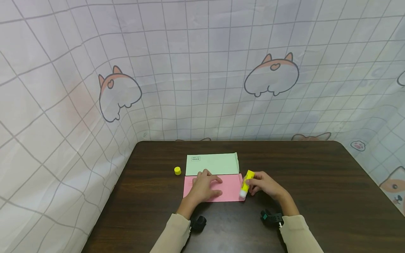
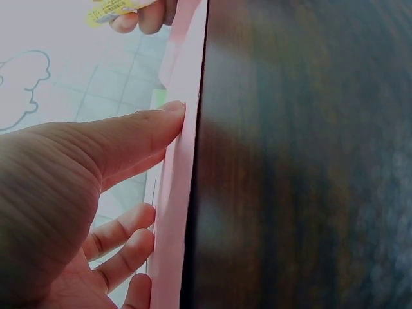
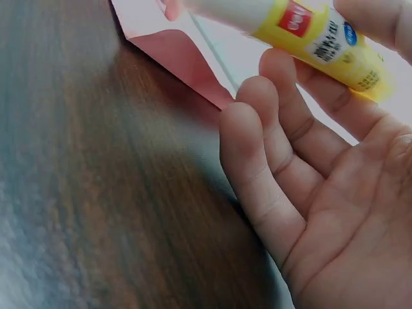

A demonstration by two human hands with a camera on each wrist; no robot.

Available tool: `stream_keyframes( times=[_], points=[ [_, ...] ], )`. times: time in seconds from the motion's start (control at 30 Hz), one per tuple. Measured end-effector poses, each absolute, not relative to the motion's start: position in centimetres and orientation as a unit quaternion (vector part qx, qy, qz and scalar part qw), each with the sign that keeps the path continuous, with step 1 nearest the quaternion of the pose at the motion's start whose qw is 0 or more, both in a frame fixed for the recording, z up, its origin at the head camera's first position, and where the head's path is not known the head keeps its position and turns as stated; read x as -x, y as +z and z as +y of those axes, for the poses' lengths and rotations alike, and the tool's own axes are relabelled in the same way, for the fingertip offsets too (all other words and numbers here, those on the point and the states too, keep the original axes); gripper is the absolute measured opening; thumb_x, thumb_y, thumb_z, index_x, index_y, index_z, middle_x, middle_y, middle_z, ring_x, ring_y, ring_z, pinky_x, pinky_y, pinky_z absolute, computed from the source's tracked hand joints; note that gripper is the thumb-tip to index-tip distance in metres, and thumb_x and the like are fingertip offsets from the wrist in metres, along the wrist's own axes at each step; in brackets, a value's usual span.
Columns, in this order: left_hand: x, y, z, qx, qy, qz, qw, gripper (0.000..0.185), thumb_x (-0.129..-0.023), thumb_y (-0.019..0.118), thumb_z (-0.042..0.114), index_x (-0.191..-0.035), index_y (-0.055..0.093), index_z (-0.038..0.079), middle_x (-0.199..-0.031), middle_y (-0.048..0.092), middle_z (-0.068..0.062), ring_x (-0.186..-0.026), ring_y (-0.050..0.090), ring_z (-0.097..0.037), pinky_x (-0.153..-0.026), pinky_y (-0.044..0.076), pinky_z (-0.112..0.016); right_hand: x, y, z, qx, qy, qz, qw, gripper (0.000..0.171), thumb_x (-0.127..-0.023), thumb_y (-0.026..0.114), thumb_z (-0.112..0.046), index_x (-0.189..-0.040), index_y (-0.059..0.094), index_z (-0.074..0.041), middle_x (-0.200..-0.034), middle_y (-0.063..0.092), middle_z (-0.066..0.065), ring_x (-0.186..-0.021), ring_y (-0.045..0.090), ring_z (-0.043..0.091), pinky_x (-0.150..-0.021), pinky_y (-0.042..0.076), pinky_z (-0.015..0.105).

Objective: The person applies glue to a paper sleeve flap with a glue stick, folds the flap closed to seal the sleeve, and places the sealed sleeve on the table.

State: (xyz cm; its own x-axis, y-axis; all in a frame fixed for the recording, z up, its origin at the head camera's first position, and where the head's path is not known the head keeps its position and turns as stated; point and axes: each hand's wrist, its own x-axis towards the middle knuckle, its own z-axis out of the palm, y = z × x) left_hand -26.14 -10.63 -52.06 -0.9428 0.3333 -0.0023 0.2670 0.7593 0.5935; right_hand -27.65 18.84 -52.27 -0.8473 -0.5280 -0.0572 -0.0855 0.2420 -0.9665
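A pink envelope lies on the dark wooden table, with a pale green envelope just behind it. My left hand rests flat on the pink envelope, fingers straight; in the left wrist view the thumb touches the pink paper edge. My right hand pinches a yellow glue stick at the pink envelope's right end, white tip down. Up close in the right wrist view, the glue stick is held by the fingers above the pink corner.
A small yellow cap stands on the table left of the green envelope. A grid-pattern cloth with cartoon animals walls the table at the back and sides. Wrist camera mounts sit on both forearms.
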Motion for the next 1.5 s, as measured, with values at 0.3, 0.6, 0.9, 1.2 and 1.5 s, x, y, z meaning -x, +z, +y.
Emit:
stream_keyframes(
  times=[0.3,0.6,0.9,1.2,1.5],
  points=[
    [26.1,-52.1,-10.7,-0.168,0.301,0.937,0.051,0.037,-0.083,0.084,0.037,-0.118,0.075,0.029,-0.111,0.053,0.000,-0.108,0.043,-0.019,-0.091,0.036,-0.044,27.8,-52.0,18.8,0.064,-0.657,0.737,0.146,0.040,-0.105,0.058,-0.028,-0.120,0.056,0.009,-0.089,0.063,0.006,-0.076,0.063,0.016,-0.076,0.061,0.031],
    [25.7,-51.6,-10.5,-0.185,0.271,0.944,0.039,0.035,-0.085,0.082,0.036,-0.118,0.074,0.027,-0.110,0.054,-0.002,-0.106,0.045,-0.019,-0.090,0.037,-0.043,28.1,-51.9,19.4,-0.047,-0.719,0.689,0.078,0.038,-0.104,0.059,-0.037,-0.117,0.055,-0.001,-0.087,0.067,-0.002,-0.073,0.063,0.009,-0.076,0.060,0.027],
    [25.4,-51.2,-10.2,-0.188,0.238,0.952,0.030,0.033,-0.088,0.079,0.036,-0.119,0.074,0.026,-0.112,0.057,-0.003,-0.108,0.047,-0.021,-0.094,0.039,-0.045,28.4,-52.6,20.1,-0.081,-0.760,0.642,0.068,0.033,-0.105,0.057,-0.039,-0.112,0.054,-0.007,-0.084,0.067,-0.005,-0.071,0.061,0.007,-0.076,0.059,0.026],
    [25.4,-51.0,-9.7,-0.202,0.240,0.950,0.006,0.030,-0.090,0.076,0.036,-0.119,0.074,0.026,-0.106,0.060,0.000,-0.102,0.051,-0.017,-0.092,0.044,-0.040,28.6,-53.2,20.5,-0.083,-0.779,0.617,0.069,0.030,-0.105,0.057,-0.037,-0.115,0.052,-0.009,-0.085,0.067,-0.006,-0.072,0.061,0.006,-0.079,0.059,0.026],
    [25.0,-51.0,-8.2,-0.208,0.292,0.934,-0.003,0.026,-0.092,0.075,0.031,-0.117,0.074,0.025,-0.107,0.064,-0.001,-0.102,0.054,-0.016,-0.088,0.047,-0.034,28.5,-53.2,20.6,-0.083,-0.782,0.614,0.066,0.032,-0.105,0.059,-0.037,-0.117,0.051,-0.008,-0.084,0.067,-0.005,-0.071,0.060,0.006,-0.079,0.059,0.026]
  ],
)
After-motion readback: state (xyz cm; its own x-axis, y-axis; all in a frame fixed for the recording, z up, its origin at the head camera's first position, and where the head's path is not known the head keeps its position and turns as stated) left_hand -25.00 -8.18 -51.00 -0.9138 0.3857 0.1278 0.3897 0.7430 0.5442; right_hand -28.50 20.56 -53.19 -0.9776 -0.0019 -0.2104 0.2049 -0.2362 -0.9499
